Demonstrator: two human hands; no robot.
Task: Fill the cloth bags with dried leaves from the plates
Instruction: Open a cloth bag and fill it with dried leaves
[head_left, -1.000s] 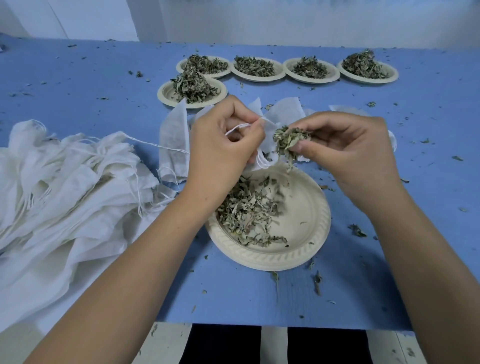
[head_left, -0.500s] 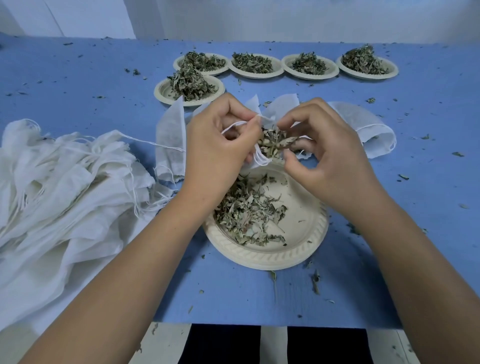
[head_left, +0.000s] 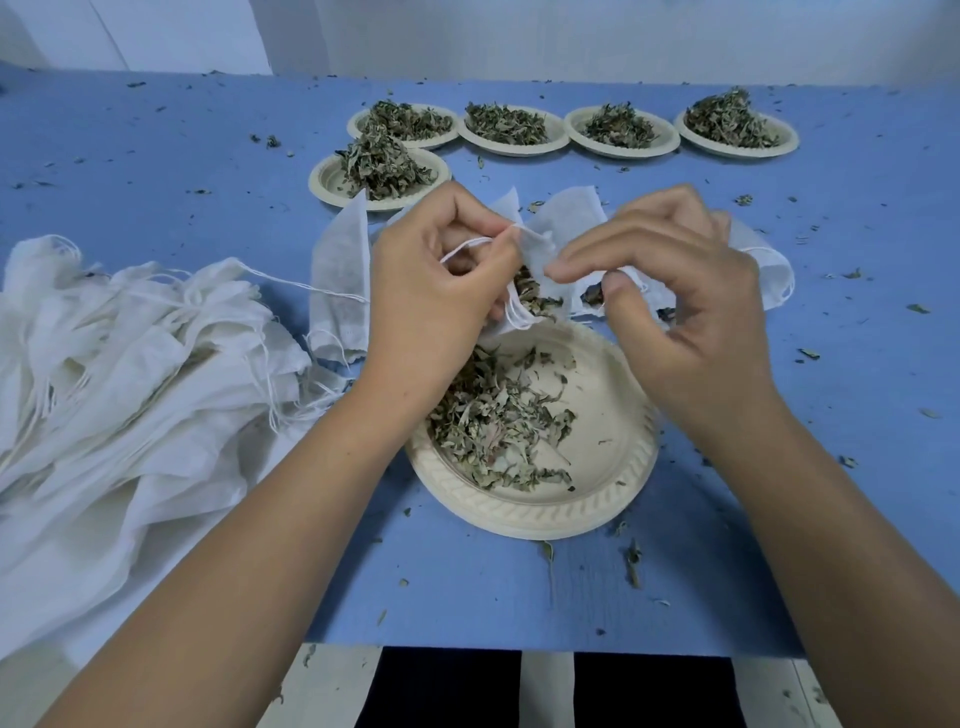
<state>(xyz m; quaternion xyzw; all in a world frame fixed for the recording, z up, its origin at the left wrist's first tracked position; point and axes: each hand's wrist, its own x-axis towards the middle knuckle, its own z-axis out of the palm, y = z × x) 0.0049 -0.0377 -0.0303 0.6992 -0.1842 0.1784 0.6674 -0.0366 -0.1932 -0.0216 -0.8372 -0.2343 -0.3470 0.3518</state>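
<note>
**While both hands held the bag: filling over the near plate**

Where you held it, the cloth bag (head_left: 535, 244) hung just above the far rim of the near plate (head_left: 545, 517), with dried leaves (head_left: 530, 301) showing dark in its mouth. Your left hand (head_left: 436, 291) pinched one edge together with the drawstring (head_left: 467, 248). Your right hand (head_left: 685, 312) pinched the opposite edge between thumb and fingertips, and I could make out no loose leaves in it.

My read: you were seating a pinch of leaves in the bag. The sound way was to keep the mouth stretched between both pinches and over the plate, so strays fell back onto the leaf pile (head_left: 493, 426). You also needed to press the leaves below the string line and keep the string clear of the opening.

A heap of bags (head_left: 130, 364) lay to your left. Five heaped plates (head_left: 514, 150) stood across the blue table (head_left: 831, 364), which was scattered with crumbs.
</note>
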